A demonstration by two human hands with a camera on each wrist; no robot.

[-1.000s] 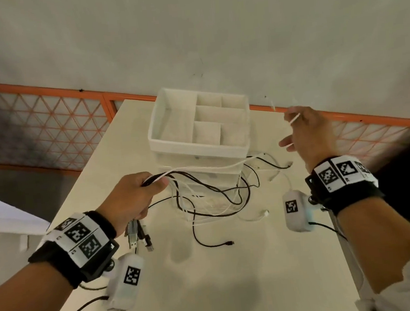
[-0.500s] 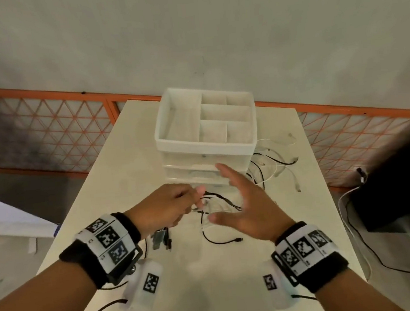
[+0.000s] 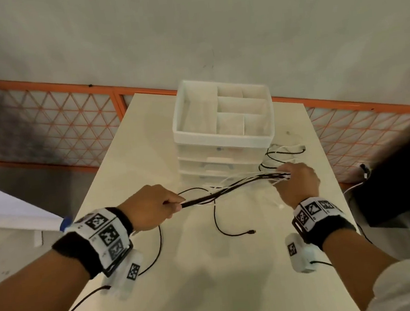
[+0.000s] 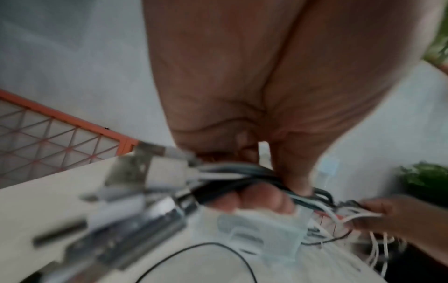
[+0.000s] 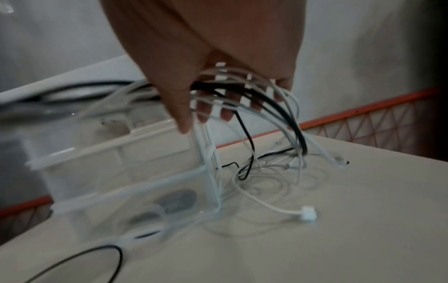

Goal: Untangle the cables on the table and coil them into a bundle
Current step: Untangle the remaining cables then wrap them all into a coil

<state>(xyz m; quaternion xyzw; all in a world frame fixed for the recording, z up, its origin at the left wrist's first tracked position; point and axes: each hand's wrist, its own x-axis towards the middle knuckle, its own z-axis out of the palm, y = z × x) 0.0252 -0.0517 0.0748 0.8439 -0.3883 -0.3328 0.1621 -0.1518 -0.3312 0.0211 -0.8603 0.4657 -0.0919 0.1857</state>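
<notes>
Head view shows both hands raised above a pale worktop (image 3: 209, 274), with a run of black and white cables (image 3: 231, 190) stretched between them. The left hand (image 3: 151, 207) has its fingers (image 4: 261, 199) curled tight round one end of the run, and in the left wrist view several metal plugs (image 4: 135, 191) stick out of that fist, blurred. The right hand (image 3: 298, 182) grips the other end; in the right wrist view its fingers (image 5: 206, 111) are curled round the strands, which spill out of the fist and arch down to the worktop. There they join loose loops of white and black cable lying just beside a clear drawer unit (image 3: 223, 153), on its right. One white plug (image 5: 309, 212) lies flat on the worktop near the corner of the unit. A single black cable end (image 3: 235, 233) trails from the held run onto the worktop between the two hands, its small plug resting on the surface. Another black loop hangs from under the left hand. On top of the drawer unit sits a white tray (image 3: 178, 123) split into compartments. Behind the worktop runs an orange fence (image 3: 47, 119) with a lattice of triangles, below a plain grey wall. Each wrist carries a band with black and white square markers.
</notes>
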